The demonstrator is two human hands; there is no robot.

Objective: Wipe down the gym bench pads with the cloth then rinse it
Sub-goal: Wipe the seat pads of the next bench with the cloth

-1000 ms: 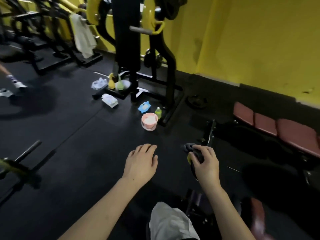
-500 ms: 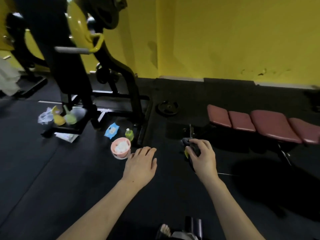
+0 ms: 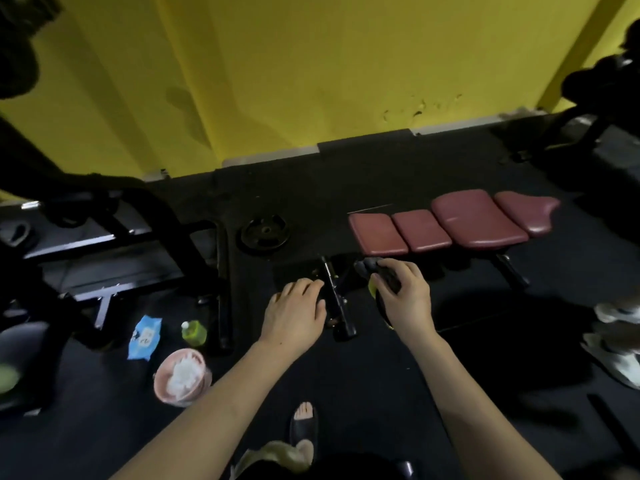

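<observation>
A low gym bench with several dark red pads [image 3: 450, 225] stands on the black floor near the yellow wall. My right hand [image 3: 403, 296] is just in front of its left end, shut on a dark cloth [image 3: 372, 268] with a bit of yellow showing under the fingers. My left hand [image 3: 294, 311] hovers beside it, palm down, fingers loosely apart, holding nothing. A pink bucket [image 3: 162, 389] with white foam or cloth inside sits on the floor at lower left.
A black bench foot bar [image 3: 337, 299] lies between my hands. A weight plate [image 3: 265, 233] lies left of the bench. A blue wipes pack [image 3: 145, 336] and green bottle [image 3: 194, 332] sit by a black machine frame [image 3: 138, 237]. White shoes [image 3: 620, 344] are at right. My sandalled foot [image 3: 304, 426] is below.
My view has swung right and closer to the red bench, which now lies just beyond my hands. The bucket has slid to lower left. Both hands keep their pose.
</observation>
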